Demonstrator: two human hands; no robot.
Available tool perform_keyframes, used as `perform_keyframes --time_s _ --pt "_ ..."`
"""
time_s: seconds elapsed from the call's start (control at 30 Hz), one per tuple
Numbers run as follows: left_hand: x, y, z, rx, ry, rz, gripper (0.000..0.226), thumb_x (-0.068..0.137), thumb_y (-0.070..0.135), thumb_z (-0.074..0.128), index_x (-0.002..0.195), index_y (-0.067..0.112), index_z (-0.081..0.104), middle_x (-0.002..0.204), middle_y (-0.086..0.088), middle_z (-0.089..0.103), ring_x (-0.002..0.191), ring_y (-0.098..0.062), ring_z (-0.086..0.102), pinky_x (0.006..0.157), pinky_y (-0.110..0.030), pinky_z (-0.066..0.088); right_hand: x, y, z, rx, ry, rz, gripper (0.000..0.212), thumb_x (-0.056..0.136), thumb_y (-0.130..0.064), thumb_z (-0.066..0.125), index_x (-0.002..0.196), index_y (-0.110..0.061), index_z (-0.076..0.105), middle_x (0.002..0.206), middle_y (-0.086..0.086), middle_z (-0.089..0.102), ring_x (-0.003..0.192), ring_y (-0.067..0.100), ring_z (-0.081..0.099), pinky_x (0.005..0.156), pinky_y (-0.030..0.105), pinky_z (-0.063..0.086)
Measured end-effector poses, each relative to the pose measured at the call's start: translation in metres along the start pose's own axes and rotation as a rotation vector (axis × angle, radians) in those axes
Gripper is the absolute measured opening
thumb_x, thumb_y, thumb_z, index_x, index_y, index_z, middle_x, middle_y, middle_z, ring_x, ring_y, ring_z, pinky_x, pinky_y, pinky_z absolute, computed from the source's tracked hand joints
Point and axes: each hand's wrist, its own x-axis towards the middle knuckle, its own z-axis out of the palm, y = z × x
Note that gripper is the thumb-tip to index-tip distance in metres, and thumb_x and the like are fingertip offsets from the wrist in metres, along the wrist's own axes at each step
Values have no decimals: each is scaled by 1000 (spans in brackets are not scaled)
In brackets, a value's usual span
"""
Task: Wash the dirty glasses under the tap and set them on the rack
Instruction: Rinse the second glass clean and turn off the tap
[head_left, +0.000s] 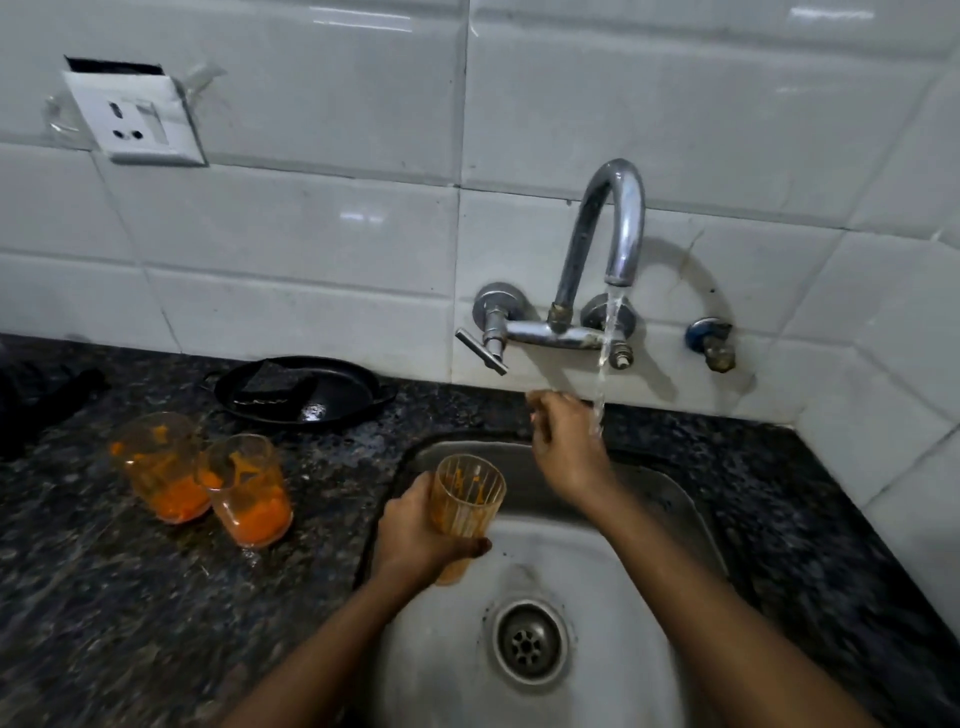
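Left hand (415, 530) fingers wrap a ribbed, orange-streaked glass (467, 499) low around its wall; likely slippery, fragile. Right hand (566, 447), loosely curled, empty, under the tap (608, 234) stream.

Over the steel sink (675, 499), the left hand (415, 535) has its grip closed round an upright, orange-smeared glass (467, 499). The right hand (566, 447) reaches far, fingers in the stream running from the tap (613, 234). On the dark worktop (130, 597) to the left stand two dirty glasses (202, 478), touching, with a black pan (301, 389) beyond them.
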Motion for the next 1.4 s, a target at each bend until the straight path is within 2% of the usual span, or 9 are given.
perform_keyframes --time_s 0.27,0.4,0.6,0.8,0.93,1.1,1.23,1.3,1.4 --pt "-2 36 51 -99 -193 25 85 39 37 89 115 20 55 111 4 66 102 -14 62 88 -35 53 -58 54 -34 -66 -326 112 15 82 3 55 79 -9 64 79 -1 58 73 13 55 52 7 35" --pt "-5 42 58 -192 -304 83 80 38 35 88 111 23 57 104 5 68 97 -10 64 84 -37 56 -86 79 -20 -39 -529 240 47 63 -19 82 104 -16 60 101 -3 61 94 15 59 77 23 51" --pt "-10 60 51 -404 -446 149 57 56 31 87 106 22 61 99 0 72 93 -10 68 82 -29 57 -100 81 0 572 -348 381 72 46 -28 90 111 -24 58 106 0 69 97 16 66 85 43 56" --pt "-9 77 24 -549 -357 244 73 73 51 58 137 20 42 135 2 53 123 -11 51 101 -27 43 -86 85 -13 388 -230 316 57 53 -21 89 100 -20 57 95 0 68 84 15 65 75 36 57" --pt "-8 78 2 -184 -337 654 61 68 39 62 124 16 53 126 3 58 117 -4 53 98 -22 44 -72 87 -21 237 -190 257 64 54 -14 87 109 -10 56 95 0 63 84 16 61 65 21 49" --pt "22 91 25 568 -645 631 59 73 20 71 128 15 49 130 -6 54 119 -18 50 103 -31 40 -47 83 -33 -90 -161 44 65 57 -25 83 113 -16 52 111 6 62 97 23 60 78 31 48" --pt "55 110 36 1522 -462 1032 68 92 16 50 148 24 11 158 -5 10 145 -27 11 112 -63 2 -26 81 -45 -288 -160 -90 68 69 -33 77 126 -14 45 125 11 54 111 27 52 91 37 48" --pt "59 120 34 1655 -346 1157 70 95 14 42 148 26 -1 159 -2 -8 146 -26 -4 105 -65 -9 -19 81 -51 -319 -73 -136 70 70 -32 77 129 -13 44 129 11 51 116 27 48 94 39 46" --pt "54 126 42 1277 -414 924 73 92 10 43 148 27 -1 159 -1 -1 146 -25 0 110 -65 -10 -5 81 -59 -348 16 -231 70 66 -22 79 128 -12 46 132 14 47 120 29 44 89 45 50"
